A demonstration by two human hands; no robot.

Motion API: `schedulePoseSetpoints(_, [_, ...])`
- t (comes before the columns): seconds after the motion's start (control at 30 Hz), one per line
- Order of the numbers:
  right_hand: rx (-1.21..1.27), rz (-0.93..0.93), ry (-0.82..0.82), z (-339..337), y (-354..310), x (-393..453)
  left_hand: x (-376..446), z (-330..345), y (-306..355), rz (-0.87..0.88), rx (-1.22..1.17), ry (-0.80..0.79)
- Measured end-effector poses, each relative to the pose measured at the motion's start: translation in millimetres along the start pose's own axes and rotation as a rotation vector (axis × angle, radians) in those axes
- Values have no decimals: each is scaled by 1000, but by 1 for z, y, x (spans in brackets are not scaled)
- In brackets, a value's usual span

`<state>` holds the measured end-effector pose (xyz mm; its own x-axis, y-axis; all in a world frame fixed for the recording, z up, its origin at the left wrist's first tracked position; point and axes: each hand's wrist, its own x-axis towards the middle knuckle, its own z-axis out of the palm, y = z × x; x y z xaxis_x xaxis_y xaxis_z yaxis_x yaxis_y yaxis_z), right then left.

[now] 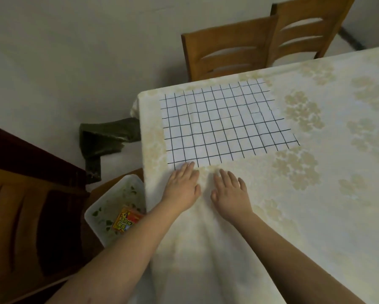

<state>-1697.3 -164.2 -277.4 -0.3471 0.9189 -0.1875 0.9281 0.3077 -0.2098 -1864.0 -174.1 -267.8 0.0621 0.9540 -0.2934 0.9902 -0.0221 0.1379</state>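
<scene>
A white sheet of paper with a black hand-drawn grid [226, 123] lies flat near the corner of a table covered by a cream flowered cloth [316, 194]. My left hand [182, 187] lies palm down with straight fingers, its fingertips touching the paper's near edge. My right hand [231, 191] rests flat on the cloth just beside it, fingers straight, a little short of the paper. Neither hand holds anything.
Two wooden chairs [239, 47] stand at the table's far side. Left of the table, a white plastic tray [116, 207] holds an orange packet [127, 220] and green scraps. A dark green cloth [105, 139] hangs by the table corner. Dark wooden furniture [19, 205] is at far left.
</scene>
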Motion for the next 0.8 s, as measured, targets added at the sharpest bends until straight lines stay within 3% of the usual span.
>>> schedulePoseSetpoints(0.4, [-13,-33,42,21,20,26,25,27,-3,22,28,10])
schedulePoseSetpoints(0.6, [87,13,222,6,31,33,2,32,-7,167,30,62])
schedulePoseSetpoints(0.8, [-49,0,152,6,44,21,-47,43,-12,293,69,36])
